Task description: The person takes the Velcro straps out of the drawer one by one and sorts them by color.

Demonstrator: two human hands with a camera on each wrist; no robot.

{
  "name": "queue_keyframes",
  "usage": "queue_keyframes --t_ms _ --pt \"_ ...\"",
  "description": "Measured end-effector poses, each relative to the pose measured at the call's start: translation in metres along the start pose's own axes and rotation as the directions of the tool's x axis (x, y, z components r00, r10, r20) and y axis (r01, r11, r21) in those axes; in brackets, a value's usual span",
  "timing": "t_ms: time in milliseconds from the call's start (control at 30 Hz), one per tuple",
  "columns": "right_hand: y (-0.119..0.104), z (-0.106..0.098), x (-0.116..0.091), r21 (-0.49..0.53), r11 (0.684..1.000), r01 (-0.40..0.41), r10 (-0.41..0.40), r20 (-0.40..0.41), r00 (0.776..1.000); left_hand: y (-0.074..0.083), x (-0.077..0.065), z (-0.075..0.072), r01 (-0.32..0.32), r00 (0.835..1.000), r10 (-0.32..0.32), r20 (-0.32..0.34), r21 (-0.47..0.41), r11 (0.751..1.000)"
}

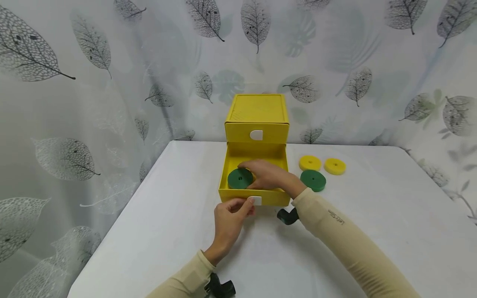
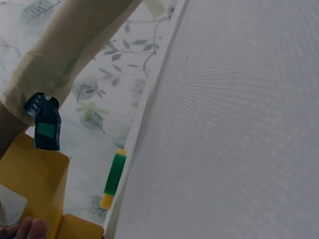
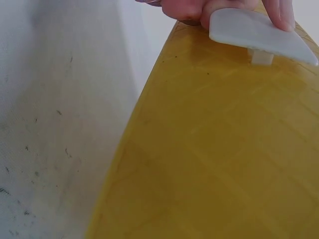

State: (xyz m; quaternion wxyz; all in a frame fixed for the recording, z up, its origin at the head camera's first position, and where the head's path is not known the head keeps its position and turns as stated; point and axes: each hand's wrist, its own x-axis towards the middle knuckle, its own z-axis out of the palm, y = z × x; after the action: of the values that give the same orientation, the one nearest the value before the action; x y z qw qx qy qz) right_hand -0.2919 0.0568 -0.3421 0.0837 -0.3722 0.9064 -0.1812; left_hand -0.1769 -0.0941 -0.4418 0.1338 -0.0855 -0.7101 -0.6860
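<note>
Currently, a green round plastic-looking disc (image 1: 239,179) is pinched by the right grip (image 1: 267,174), front-left inside the yellow rectangular drawer (image 1: 273,199); its flat white tab (image 1: 256,201) is pinched by the left grip (image 1: 229,223). Disc placing or removal seems underway; a steady drawer is probably needed next.

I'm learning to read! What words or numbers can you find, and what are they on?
"Lets", perhaps, on the right sleeve; its other lettering is too small and blurred to read.
I can read nothing on the open yellow drawer or the green disc inside.
</note>
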Motion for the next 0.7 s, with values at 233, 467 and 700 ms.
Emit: queue_keyframes --t_ms 233,467,700 --pt "0.0005 0.0021 0.0017 0.002 1.000 -0.002 0.002 0.005 1.000 -0.0003 -0.0014 0.0001 0.003 1.000 -0.003 0.000 0.006 1.000" --pt "0.0012 0.0028 0.0029 -0.006 0.999 -0.034 0.034 -0.002 0.999 -0.0012 -0.0008 0.0008 0.009 1.000 -0.008 -0.006 0.014 1.000" --pt "0.0026 0.0030 0.0007 -0.012 1.000 -0.029 0.029 -0.031 0.999 -0.0008 -0.0012 0.0003 0.013 1.000 -0.013 0.001 0.012 1.000"
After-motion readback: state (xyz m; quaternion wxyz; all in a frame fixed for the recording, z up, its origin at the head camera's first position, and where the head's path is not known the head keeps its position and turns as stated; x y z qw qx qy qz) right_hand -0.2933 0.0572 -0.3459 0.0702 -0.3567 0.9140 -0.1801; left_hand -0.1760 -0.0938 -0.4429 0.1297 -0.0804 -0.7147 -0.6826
